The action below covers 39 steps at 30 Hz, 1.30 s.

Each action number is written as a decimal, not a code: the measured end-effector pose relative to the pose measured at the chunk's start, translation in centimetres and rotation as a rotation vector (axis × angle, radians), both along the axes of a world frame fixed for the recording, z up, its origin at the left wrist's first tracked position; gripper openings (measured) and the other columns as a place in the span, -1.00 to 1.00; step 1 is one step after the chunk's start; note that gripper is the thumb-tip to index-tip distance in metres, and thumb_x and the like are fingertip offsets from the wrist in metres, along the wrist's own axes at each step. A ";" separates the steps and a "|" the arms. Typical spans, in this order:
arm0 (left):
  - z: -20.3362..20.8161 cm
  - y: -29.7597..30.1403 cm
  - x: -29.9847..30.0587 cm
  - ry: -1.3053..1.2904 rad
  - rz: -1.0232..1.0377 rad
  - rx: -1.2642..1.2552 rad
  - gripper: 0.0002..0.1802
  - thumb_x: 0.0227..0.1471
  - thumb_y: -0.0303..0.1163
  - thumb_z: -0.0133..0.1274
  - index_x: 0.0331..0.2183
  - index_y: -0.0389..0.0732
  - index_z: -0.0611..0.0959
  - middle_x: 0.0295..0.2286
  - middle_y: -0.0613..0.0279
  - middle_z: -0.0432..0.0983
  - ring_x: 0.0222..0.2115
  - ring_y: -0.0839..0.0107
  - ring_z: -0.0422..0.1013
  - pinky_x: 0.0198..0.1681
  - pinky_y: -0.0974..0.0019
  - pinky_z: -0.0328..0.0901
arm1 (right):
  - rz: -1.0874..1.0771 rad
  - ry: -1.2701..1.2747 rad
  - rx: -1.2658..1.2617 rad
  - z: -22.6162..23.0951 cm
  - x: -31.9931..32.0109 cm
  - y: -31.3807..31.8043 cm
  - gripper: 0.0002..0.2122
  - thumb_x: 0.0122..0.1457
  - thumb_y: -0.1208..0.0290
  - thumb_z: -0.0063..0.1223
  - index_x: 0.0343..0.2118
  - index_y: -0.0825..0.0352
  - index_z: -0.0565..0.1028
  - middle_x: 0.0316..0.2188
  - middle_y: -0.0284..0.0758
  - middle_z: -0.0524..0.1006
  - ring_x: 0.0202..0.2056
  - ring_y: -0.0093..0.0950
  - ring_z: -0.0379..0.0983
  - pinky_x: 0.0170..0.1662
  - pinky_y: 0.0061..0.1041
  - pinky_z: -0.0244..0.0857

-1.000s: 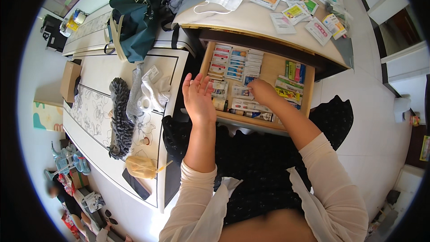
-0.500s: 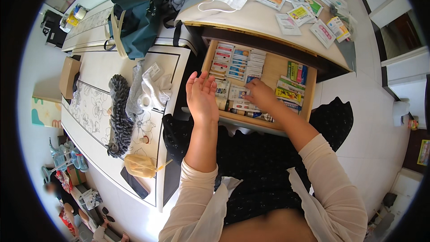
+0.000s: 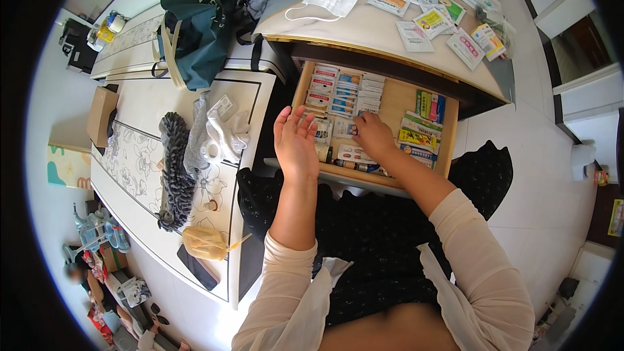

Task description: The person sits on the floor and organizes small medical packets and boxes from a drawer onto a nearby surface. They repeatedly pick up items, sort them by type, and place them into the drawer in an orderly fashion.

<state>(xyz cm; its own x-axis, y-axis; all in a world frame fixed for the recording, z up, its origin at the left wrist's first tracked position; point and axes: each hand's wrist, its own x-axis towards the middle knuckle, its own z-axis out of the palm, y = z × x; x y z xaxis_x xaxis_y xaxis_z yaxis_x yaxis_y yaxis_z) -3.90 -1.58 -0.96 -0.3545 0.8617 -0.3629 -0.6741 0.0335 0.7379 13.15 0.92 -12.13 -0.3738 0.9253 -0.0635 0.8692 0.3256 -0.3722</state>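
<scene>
White, flat, rectangular packet [image 3: 342,129] lies near the middle of the pale wooden drawer [image 3: 398,94]; the right hand [image 3: 374,136], fingers curled, is at its edge, grip unclear. Left hand [image 3: 296,143], loosely open, seemingly empty, hovers over the drawer's left side. Positioning seems underway, calling next for light fingertips.
</scene>
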 end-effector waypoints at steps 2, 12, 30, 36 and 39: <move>-0.1 -0.1 -0.1 -0.002 -0.008 0.006 -0.68 0.13 -0.38 -0.19 -0.07 -0.22 0.26 -0.15 0.11 0.31 -0.21 0.35 0.30 -0.12 0.33 0.21 | -0.007 0.030 -0.006 0.1 -0.2 -0.2 -0.64 -0.10 0.38 0.18 -0.20 0.34 0.41 -0.22 -0.23 0.34 -0.13 -0.27 0.31 -0.19 -0.38 0.35; 0.2 0.1 0.3 0.003 -0.018 -0.023 -0.67 0.13 -0.38 -0.20 -0.06 -0.22 0.26 -0.15 0.11 0.32 -0.21 0.34 0.31 -0.12 0.33 0.21 | 0.044 0.103 -0.003 -0.3 0.3 -0.6 -0.71 -0.06 0.43 0.12 -0.23 0.34 0.41 -0.28 -0.25 0.35 -0.18 -0.25 0.33 -0.23 -0.35 0.34; 0.7 0.3 1.9 -0.005 -0.114 -0.007 -0.77 0.14 -0.40 -0.21 -0.13 -0.19 0.33 -0.21 0.16 0.36 -0.26 0.39 0.31 -0.15 0.36 0.22 | -0.037 0.100 0.821 17.0 8.6 6.3 -0.68 -0.15 0.51 0.18 -0.24 0.38 0.49 -0.22 -0.30 0.50 -0.31 -0.35 0.33 -0.22 -0.44 0.29; 1.2 0.1 3.5 0.256 -0.309 0.122 -0.77 0.13 -0.47 -0.19 -0.14 -0.25 0.38 -0.28 0.18 0.41 -0.26 0.42 0.33 -0.13 0.37 0.26 | 0.054 0.266 0.848 16.7 8.6 6.2 -0.79 -0.18 0.51 0.17 -0.39 0.34 0.52 -0.39 -0.34 0.53 -0.38 -0.37 0.35 -0.30 -0.45 0.30; 1.0 -0.4 4.7 0.806 -0.282 0.413 -0.55 0.03 -0.65 -0.11 0.00 -0.30 0.31 -0.12 0.07 0.37 -0.10 0.27 0.33 -0.03 0.29 0.23 | 0.033 0.494 0.752 18.5 6.4 3.1 -0.86 -0.12 0.56 0.16 -0.42 0.35 0.54 -0.47 -0.31 0.53 -0.50 -0.40 0.37 -0.37 -0.51 0.29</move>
